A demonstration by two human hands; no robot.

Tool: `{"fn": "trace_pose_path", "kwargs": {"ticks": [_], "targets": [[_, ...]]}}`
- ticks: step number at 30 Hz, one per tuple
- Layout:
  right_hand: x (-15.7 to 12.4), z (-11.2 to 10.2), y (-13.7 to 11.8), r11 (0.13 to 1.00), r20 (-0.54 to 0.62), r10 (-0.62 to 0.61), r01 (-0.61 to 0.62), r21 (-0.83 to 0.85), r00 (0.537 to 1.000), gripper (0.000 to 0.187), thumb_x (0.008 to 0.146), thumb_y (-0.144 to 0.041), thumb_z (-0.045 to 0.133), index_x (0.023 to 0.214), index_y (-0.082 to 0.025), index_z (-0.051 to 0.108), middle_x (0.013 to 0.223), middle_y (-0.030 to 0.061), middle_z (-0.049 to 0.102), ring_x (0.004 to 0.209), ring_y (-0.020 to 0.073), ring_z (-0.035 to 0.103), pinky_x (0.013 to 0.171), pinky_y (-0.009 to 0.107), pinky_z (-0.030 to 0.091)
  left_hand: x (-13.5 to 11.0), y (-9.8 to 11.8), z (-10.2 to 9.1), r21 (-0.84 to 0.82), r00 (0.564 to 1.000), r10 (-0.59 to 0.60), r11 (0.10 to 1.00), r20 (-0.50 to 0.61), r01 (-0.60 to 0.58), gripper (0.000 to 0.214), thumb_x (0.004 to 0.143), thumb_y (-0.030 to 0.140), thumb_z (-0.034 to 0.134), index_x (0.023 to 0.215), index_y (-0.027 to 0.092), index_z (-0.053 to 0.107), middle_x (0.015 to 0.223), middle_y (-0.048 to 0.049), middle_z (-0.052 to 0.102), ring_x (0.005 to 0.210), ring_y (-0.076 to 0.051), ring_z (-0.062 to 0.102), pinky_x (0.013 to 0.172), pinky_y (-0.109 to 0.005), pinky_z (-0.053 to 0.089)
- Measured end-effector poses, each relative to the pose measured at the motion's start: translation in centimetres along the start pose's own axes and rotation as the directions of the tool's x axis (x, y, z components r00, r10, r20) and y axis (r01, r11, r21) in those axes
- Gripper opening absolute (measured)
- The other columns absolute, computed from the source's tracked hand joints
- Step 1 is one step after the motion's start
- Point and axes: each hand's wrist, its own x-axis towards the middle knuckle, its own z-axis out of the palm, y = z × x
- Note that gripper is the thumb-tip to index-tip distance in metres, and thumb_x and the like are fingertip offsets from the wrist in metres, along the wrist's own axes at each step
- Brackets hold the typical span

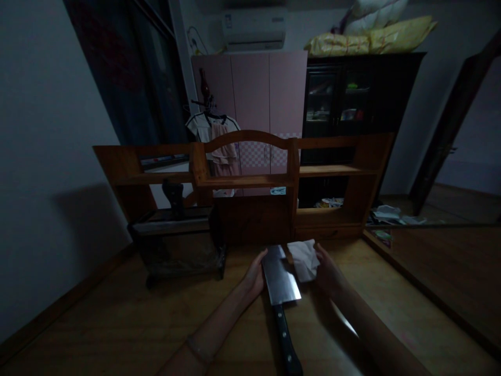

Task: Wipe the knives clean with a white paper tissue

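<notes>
A cleaver (280,278) with a broad shiny blade and a black riveted handle is in front of me, its handle pointing back toward my body. My left hand (255,274) is closed on the blade's left edge near the far end. To the right of the blade, my right hand (326,269) pinches a crumpled white tissue (304,260). A narrow gap shows between the tissue and the blade. Whether the cleaver rests on the wooden tabletop (219,324) or is held just above it, I cannot tell.
Left on the tabletop stands a dark box (180,245) with a black handle rising from its top. A wooden shelf unit (250,181) runs along the back edge. Behind it are pink cupboards (250,94) and a dark cabinet (385,99). The room is dim.
</notes>
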Motion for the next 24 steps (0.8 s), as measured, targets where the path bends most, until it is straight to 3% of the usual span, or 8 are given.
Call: {"fn": "trace_pose_path", "kwargs": {"ticks": [3, 7, 10, 15, 19, 22, 24], "targets": [[-0.6, 0.3, -0.1, 0.998, 0.087, 0.055, -0.056, 0.009, 0.995, 0.037, 0.085, -0.049, 0.045, 0.088, -0.015, 0.061, 0.079, 0.0085, 0.070, 0.077, 0.0223, 0.068, 0.073, 0.036, 0.054, 0.2, -0.2, -0.2, -0.001, 0.999, 0.032, 0.999, 0.009, -0.032, 0.042, 0.083, 0.037, 0.057, 0.113, 0.008, 0.059, 0.105, -0.0146, 0.067, 0.094, -0.026, 0.064, 0.092, -0.038, 0.044], [-1.0, 0.7, 0.7, 0.995, 0.019, 0.064, -0.062, -0.077, 0.998, 0.026, 0.081, -0.038, 0.055, 0.090, -0.015, 0.061, 0.080, 0.0084, 0.071, 0.076, 0.0216, 0.069, 0.072, 0.034, 0.055, 0.3, -0.3, -0.1, -0.011, 0.998, 0.064, 0.998, 0.003, -0.064, 0.040, 0.082, 0.035, 0.058, 0.112, 0.009, 0.061, 0.106, -0.0132, 0.067, 0.098, -0.026, 0.063, 0.093, -0.037, 0.044], [-0.9, 0.5, 1.1, 0.990, 0.009, 0.012, -0.011, -0.142, 1.000, 0.025, 0.077, -0.036, 0.058, 0.089, -0.014, 0.062, 0.077, 0.0091, 0.070, 0.073, 0.0229, 0.068, 0.068, 0.034, 0.056, 0.4, -0.3, -0.1, -0.009, 0.998, 0.067, 0.998, -0.017, -0.067, 0.038, 0.081, 0.034, 0.058, 0.110, 0.010, 0.062, 0.104, -0.0127, 0.068, 0.098, -0.026, 0.063, 0.093, -0.036, 0.043], [-0.7, -0.2, 0.8, 0.959, 0.009, -0.059, 0.059, -0.276, 0.998, 0.025, 0.077, -0.036, 0.052, 0.090, -0.017, 0.060, 0.081, 0.0085, 0.069, 0.083, 0.0264, 0.067, 0.077, 0.041, 0.054, 0.3, -0.3, -0.2, 0.002, 0.999, 0.041, 0.999, -0.036, -0.041, 0.036, 0.081, 0.032, 0.058, 0.108, 0.009, 0.062, 0.101, -0.0130, 0.069, 0.092, -0.025, 0.065, 0.092, -0.037, 0.044], [-0.4, -1.0, 0.6, 0.876, 0.063, -0.162, 0.173, -0.451, 0.985, 0.029, 0.077, -0.032, 0.048, 0.101, -0.020, 0.058, 0.093, 0.0082, 0.068, 0.096, 0.0296, 0.063, 0.086, 0.048, 0.051, 0.0, -0.2, -0.2, -0.012, 0.999, 0.018, 1.000, 0.031, -0.018, 0.037, 0.082, 0.033, 0.058, 0.108, 0.006, 0.062, 0.101, -0.0149, 0.068, 0.089, -0.025, 0.065, 0.092, -0.039, 0.045], [0.0, -1.4, 0.4, 0.862, 0.085, -0.199, 0.215, -0.458, 0.976, 0.031, 0.075, -0.028, 0.049, 0.104, -0.022, 0.057, 0.096, 0.0072, 0.068, 0.102, 0.0300, 0.061, 0.090, 0.050, 0.048, -0.3, -0.2, 0.1, -0.014, 0.998, 0.017, 1.000, 0.066, -0.016, 0.038, 0.082, 0.033, 0.057, 0.107, 0.005, 0.063, 0.100, -0.0160, 0.068, 0.090, -0.026, 0.065, 0.091, -0.040, 0.045], [0.1, -1.5, 0.2, 0.881, 0.086, -0.180, 0.200, -0.430, 0.980, 0.028, 0.074, -0.026, 0.049, 0.100, -0.021, 0.058, 0.094, 0.0074, 0.069, 0.101, 0.0302, 0.061, 0.090, 0.050, 0.049, -0.5, -0.1, 0.3, -0.004, 0.999, 0.020, 1.000, 0.034, -0.019, 0.036, 0.082, 0.033, 0.057, 0.106, 0.006, 0.063, 0.099, -0.0154, 0.069, 0.089, -0.025, 0.066, 0.091, -0.038, 0.045]]}}
